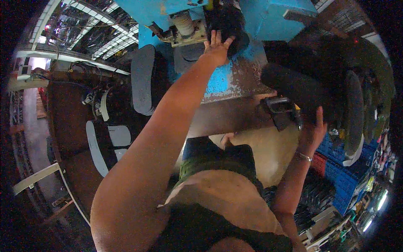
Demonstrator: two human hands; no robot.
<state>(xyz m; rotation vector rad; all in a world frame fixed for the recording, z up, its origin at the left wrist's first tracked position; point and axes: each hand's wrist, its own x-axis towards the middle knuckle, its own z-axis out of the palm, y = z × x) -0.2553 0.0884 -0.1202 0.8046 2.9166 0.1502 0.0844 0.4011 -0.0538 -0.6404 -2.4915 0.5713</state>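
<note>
Up ahead at the blue machine (275, 21), the left hand (216, 51) reaches over the worn desk (247, 80) to a dark block (226, 21), grip open with fingers spread, perhaps to steady it. Off to the right, the right hand (311, 136) is just below a long dark piece (291, 84) and near a black handle (279, 101), perhaps for support; shadow hides whether its grip holds either.

Blue crates (338, 181) stand beside a red crate (319, 164).
</note>
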